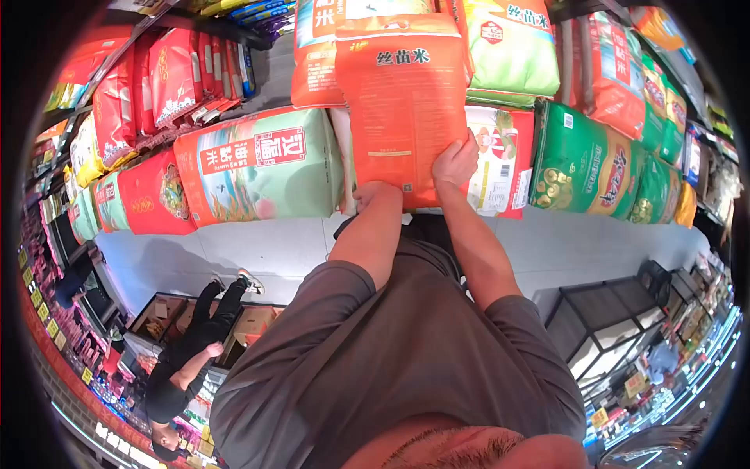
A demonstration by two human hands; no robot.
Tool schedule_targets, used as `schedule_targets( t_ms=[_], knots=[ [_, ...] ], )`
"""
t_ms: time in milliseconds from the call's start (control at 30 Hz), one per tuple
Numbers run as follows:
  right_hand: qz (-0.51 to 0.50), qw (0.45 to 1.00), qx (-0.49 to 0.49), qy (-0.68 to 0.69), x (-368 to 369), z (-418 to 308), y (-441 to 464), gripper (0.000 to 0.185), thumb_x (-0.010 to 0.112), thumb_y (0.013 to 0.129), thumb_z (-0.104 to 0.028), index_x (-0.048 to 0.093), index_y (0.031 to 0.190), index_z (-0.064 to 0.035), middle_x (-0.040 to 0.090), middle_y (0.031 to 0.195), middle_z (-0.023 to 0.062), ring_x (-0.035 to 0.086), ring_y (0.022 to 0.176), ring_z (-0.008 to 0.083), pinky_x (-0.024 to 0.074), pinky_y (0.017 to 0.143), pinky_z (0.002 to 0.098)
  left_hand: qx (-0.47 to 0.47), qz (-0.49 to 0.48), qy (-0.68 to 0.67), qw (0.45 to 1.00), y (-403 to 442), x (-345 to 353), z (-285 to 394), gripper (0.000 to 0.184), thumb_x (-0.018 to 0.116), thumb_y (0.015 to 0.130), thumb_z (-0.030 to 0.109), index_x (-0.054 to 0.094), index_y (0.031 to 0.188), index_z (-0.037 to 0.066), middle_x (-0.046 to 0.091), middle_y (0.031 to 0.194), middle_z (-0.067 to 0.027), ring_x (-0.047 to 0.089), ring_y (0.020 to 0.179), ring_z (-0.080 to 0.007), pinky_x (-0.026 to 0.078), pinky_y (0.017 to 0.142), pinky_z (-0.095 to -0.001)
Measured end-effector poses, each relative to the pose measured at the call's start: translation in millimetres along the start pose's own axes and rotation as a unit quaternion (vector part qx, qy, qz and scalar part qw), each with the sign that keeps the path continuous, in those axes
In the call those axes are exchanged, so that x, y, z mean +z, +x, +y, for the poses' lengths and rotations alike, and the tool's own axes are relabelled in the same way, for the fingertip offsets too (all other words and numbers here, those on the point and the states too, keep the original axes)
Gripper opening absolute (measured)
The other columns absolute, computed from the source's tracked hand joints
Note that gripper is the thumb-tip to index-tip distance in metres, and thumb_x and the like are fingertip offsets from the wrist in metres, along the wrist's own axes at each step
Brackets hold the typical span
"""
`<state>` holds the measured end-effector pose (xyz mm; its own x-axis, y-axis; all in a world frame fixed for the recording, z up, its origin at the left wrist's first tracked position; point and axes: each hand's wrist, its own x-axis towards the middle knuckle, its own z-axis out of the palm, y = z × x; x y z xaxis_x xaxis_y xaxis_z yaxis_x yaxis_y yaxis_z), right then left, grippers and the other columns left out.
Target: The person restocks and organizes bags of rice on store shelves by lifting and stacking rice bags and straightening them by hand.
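Observation:
A large orange-red rice bag [402, 109] with a printed back panel is in front of me, its upper end over other bags on the display. My right hand [457, 160] grips its right side, thumb on top and the other fingers partly out of sight at the edge. At the lower left corner, my left hand [367, 195] is curled against the bag, with most of its fingers hidden. Behind lie an orange bag [315, 66] and a green-and-white bag [512, 59]. White-and-red packaging [500, 176] shows beside my right hand.
To the left lies a pale green and orange rice bag [269, 164]; to the right, a dark green one [590, 160]. Red bags [172, 74] stand on shelves. A person in dark clothes [183, 352] stands behind me on the left. A black-framed stand [609, 313] is behind right.

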<state>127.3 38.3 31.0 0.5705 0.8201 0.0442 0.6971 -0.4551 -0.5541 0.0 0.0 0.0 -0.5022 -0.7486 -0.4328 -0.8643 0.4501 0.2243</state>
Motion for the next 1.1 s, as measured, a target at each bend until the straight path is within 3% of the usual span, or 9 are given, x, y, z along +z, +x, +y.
schedule_targets(
  t_ms=[167, 267, 367, 467, 1100],
  knots=[
    [-0.005, 1.0, -0.001, -0.005, -7, 5, 4, 0.046, 0.043, 0.095, -0.03, 0.054, 0.134, -0.0079, 0.06, 0.124, 0.0146, 0.053, 0.116, 0.0357, 0.0374, 0.099, 0.049, 0.001, 0.006, 0.098, 0.995, 59, 65, -32, 0.05, 0.037, 0.099, 0.037, 0.053, 0.136, 0.008, 0.06, 0.135, -0.0109, 0.058, 0.121, -0.0236, 0.041, 0.104, -0.0359],
    [0.003, 1.0, -0.012, 0.011, -3, 2, 4, 0.046, 0.043, 0.095, -0.03, 0.054, 0.134, -0.0081, 0.06, 0.123, 0.0145, 0.053, 0.116, 0.0356, 0.0373, 0.099, 0.0489, 0.028, -0.02, 0.261, 0.965, 161, 151, -76, 0.053, 0.032, 0.102, 0.037, 0.047, 0.146, 0.009, 0.057, 0.143, -0.0063, 0.054, 0.13, -0.0178, 0.037, 0.109, -0.0316],
    [0.0, 1.0, -0.009, 0.003, -4, -2, 3, 0.046, 0.043, 0.095, -0.03, 0.054, 0.134, -0.0082, 0.06, 0.123, 0.0143, 0.053, 0.116, 0.0353, 0.0374, 0.099, 0.0486, -0.001, 0.027, 0.108, 0.994, 71, 81, -37, 0.05, 0.037, 0.098, 0.036, 0.057, 0.13, 0.004, 0.062, 0.131, -0.0136, 0.059, 0.118, -0.0276, 0.043, 0.104, -0.0377],
    [-0.007, 1.0, 0.003, -0.003, -2, 0, 3, 0.046, 0.043, 0.095, -0.03, 0.054, 0.134, -0.0081, 0.06, 0.123, 0.014, 0.053, 0.116, 0.035, 0.0374, 0.099, 0.0483, -0.005, 0.034, 0.072, 0.997, 52, 60, -25, 0.05, 0.041, 0.093, 0.035, 0.068, 0.114, -0.002, 0.068, 0.118, -0.0208, 0.065, 0.107, -0.0374, 0.048, 0.098, -0.0438],
    [-0.007, 1.0, -0.01, 0.008, 0, 1, 2, 0.047, 0.043, 0.095, -0.031, 0.053, 0.135, -0.0084, 0.059, 0.124, 0.0138, 0.053, 0.117, 0.0348, 0.0368, 0.1, 0.048, -0.009, 0.07, -0.002, 0.998, 14, 21, -4, 0.047, 0.043, 0.091, 0.033, 0.069, 0.108, -0.001, 0.069, 0.115, -0.0215, 0.065, 0.105, -0.0376, 0.05, 0.096, -0.0435]
  ],
)
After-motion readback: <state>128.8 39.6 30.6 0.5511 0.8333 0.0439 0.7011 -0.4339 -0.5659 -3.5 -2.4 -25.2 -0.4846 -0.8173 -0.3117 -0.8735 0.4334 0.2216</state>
